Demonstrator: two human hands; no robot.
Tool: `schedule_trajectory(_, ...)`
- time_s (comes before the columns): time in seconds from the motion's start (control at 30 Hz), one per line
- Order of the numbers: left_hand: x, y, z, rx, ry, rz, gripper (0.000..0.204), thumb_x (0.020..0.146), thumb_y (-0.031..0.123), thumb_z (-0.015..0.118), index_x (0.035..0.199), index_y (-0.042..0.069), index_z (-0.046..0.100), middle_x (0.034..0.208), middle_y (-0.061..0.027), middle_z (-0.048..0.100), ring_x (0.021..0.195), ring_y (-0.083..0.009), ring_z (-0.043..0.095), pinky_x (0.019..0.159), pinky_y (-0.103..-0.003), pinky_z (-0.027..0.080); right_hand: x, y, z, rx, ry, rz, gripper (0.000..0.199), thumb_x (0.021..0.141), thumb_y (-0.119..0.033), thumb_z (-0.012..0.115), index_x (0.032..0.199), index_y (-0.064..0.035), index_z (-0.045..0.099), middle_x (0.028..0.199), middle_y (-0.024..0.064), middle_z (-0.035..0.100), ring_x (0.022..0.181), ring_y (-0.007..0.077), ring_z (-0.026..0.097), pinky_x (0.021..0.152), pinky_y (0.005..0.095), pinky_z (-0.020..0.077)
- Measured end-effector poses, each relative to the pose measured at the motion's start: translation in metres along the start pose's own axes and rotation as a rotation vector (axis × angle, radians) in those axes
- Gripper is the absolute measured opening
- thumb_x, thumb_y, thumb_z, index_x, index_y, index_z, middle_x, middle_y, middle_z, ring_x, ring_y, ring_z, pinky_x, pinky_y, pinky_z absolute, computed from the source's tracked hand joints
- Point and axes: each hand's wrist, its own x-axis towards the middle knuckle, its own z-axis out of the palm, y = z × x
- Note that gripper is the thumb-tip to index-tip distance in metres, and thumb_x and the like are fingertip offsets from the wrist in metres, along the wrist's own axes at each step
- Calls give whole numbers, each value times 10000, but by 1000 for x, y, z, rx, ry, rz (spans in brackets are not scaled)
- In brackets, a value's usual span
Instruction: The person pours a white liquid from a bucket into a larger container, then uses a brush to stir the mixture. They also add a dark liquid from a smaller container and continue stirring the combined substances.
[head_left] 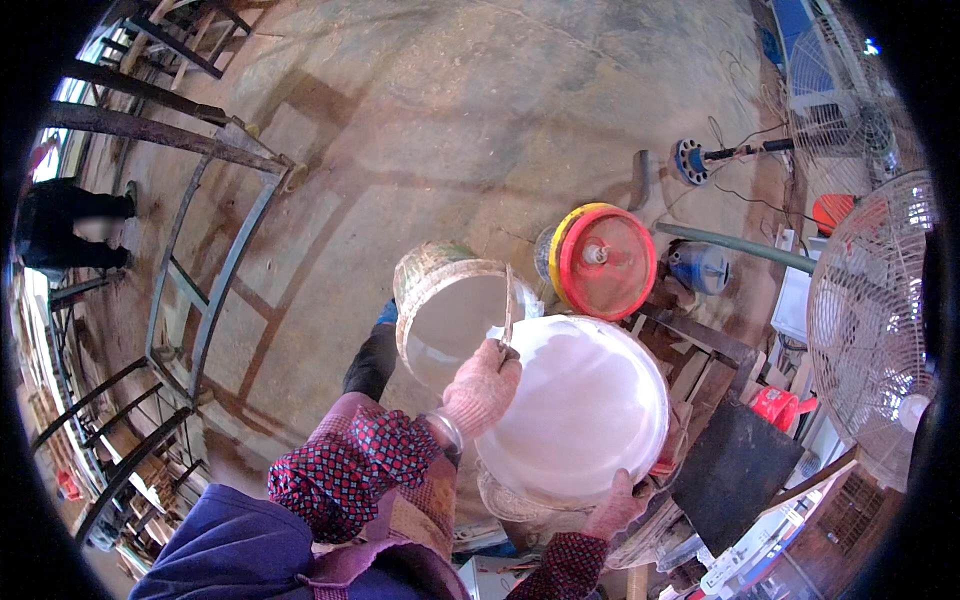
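The scene is lit brightly and evenly by daylight, with windows blown out at nine o'clock. Soft shadows of the metal frame (215,250) are cast on the concrete floor (450,110). Strong glare is seen on the white basin (585,410). Straight edges are bent near the rim, and dark vignetting surrounds the picture.

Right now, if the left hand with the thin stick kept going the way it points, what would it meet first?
The left hand points its stick up and away, into the mouth of the dirty bucket of white liquid. It would probably meet that bucket's inner wall or liquid first, though depth is unclear.
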Motion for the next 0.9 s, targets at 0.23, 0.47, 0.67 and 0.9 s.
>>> schedule_trajectory(0.23,1,-2,-2,26,1,-17,294,889,275,540,1044,26,558,865,-129,639,874,-256,614,803,-374,461,7,5,1,-21,-6,40,501,732,-110,624,1193,59,522,1108,163,593,927,263,590,850,372,480)
schedule_trajectory(0.47,-3,9,-6,49,-20,-70,321,891,298,527,1097,55,568,921,-127,656,938,-269,624,862,-372,448,20,20,-7,4,13,0,490,734,-120,623,1188,42,537,1089,168,607,933,286,589,855,390,473)
schedule_trajectory(0.67,-6,9,-9,48,-39,-76,325,891,306,521,1103,64,567,956,-124,655,961,-266,619,873,-371,445,33,36,-18,49,-23,-27,564,731,-111,619,1242,63,458,1187,190,553,1017,298,559,901,390,452)
schedule_trajectory(0.9,-8,13,-10,55,-33,-87,317,895,307,528,1087,58,569,942,-124,656,944,-263,622,858,-366,450,29,35,-19,84,-17,-43,618,726,-63,568,1330,21,468,1228,161,558,1011,266,582,895,370,471)
